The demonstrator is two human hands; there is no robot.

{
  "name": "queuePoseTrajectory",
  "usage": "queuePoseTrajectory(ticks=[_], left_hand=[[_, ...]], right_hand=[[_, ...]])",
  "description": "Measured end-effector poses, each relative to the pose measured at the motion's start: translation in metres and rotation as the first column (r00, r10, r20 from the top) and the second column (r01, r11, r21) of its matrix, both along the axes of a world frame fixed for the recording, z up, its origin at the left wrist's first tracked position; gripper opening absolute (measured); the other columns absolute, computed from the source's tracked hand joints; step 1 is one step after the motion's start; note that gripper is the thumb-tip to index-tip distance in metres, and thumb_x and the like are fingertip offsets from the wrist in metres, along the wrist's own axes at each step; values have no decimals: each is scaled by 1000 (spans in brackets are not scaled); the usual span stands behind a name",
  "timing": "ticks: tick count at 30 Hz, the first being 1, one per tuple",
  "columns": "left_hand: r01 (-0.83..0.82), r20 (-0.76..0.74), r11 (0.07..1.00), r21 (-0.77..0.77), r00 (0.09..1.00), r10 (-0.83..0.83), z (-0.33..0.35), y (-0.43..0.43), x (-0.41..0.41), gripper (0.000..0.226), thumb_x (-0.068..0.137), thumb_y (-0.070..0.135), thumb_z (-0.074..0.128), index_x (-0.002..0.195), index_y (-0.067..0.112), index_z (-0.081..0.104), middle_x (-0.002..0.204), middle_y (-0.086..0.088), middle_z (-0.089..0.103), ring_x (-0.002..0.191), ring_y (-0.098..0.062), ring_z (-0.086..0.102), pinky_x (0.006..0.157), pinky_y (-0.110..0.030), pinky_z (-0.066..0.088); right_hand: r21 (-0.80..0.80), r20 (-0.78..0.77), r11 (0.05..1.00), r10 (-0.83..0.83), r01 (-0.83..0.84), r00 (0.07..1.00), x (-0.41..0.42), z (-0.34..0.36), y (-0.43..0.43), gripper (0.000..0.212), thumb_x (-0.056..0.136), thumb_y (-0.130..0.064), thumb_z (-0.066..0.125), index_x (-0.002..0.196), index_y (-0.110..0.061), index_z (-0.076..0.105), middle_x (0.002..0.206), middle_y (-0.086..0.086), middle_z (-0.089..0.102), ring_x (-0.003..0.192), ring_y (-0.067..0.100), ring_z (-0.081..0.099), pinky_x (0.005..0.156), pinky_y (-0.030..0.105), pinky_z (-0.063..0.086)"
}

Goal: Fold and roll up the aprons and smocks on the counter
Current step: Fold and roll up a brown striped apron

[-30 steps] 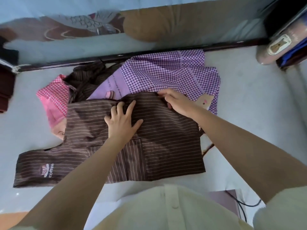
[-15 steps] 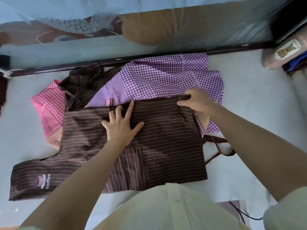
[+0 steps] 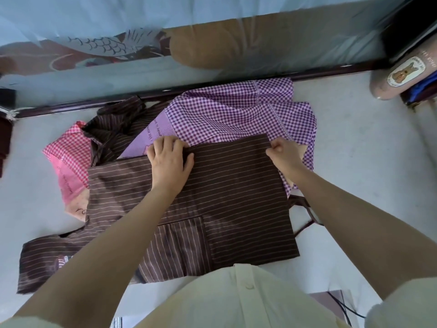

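Up from the middle of the brown apron point(image 3: 212, 185), the left hand point(image 3: 169, 162) has slid to the far edge, where its fingers point(image 3: 165, 144) curl over the hem, while the right hand point(image 3: 282, 155) keeps the far right corner pinched between thumb and fingers. The apron lies flat on the surface point(image 3: 354, 162) before the person, its far edge overlapping the purple smock point(image 3: 224, 114), a pink smock point(image 3: 68, 159) peeking out at the left. To my eye the fold comes out neat if both hands lift that edge together, taut and level, and bring it squarely toward the near hem without dragging the purple cloth.
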State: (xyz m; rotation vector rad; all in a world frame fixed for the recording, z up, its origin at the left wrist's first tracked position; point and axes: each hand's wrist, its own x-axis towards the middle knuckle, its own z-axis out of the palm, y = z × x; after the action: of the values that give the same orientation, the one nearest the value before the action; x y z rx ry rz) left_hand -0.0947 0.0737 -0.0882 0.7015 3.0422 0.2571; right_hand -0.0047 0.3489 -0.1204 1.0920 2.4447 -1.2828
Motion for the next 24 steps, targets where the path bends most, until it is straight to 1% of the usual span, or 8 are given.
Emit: queuePoseTrajectory(ticks=[3,7,9,13,15,19,21,24], left_hand=[[81,25,995,61,996,-83,2,1,-4,27,90,36,59,104,14,61,106,-4,57,107,-28,45,98,-46,29],[88,41,986,144,995,-94,5,10,-10,23,93,33,54,100,13,63,97,-3,64,96,-26,53,96,-45,34],[34,116,995,99,992,-45,4,14,-11,25,94,35,56,105,13,63,101,-4,65,100,-26,54,99,-46,34],[19,218,1000,2,976,-19,-2,20,-11,35,93,41,58,118,16,62,114,-2,65,113,-25,51,107,-48,30],[6,213,999,38,977,-14,-2,23,-13,32,93,38,58,116,16,64,113,-2,65,112,-24,51,106,-46,30],[2,190,991,136,981,-28,-2,24,-15,25,94,34,59,108,14,65,105,-3,67,102,-23,56,103,-44,33],[-13,177,986,164,984,-16,-4,22,-17,25,94,33,60,109,14,65,104,-3,68,102,-23,57,102,-43,34],[-30,190,992,126,982,6,-7,28,-18,27,92,37,61,108,16,65,106,-2,67,106,-24,55,103,-45,31]], right_hand=[[-208,94,976,81,-60,992,-4,6,-2,47,88,-53,58,119,-18,61,119,1,67,113,24,60,109,55,36],[-133,-92,991,-33,21,995,-8,-1,3,15,89,-35,62,93,-21,65,91,-2,71,90,19,67,91,49,53],[1,-11,1000,-31,31,999,-9,-5,4,9,87,-29,64,92,-23,61,91,-2,68,91,21,65,91,48,52],[219,328,970,33,-109,944,-7,-20,1,53,79,-56,66,121,-27,52,121,3,59,123,30,48,108,48,34],[58,376,996,47,-74,925,-8,-20,0,65,81,-57,65,131,-20,46,134,10,52,131,37,42,109,52,36],[-17,135,998,61,-59,989,-3,-15,3,24,93,-37,60,93,-13,60,92,9,66,94,27,63,83,38,47],[79,-40,996,39,-35,998,3,-11,8,23,95,-32,58,85,-12,55,73,3,59,72,19,57,70,32,43],[111,-31,993,30,-27,999,12,-9,10,21,99,-24,53,84,-10,49,70,-2,45,61,9,42,63,27,34]])
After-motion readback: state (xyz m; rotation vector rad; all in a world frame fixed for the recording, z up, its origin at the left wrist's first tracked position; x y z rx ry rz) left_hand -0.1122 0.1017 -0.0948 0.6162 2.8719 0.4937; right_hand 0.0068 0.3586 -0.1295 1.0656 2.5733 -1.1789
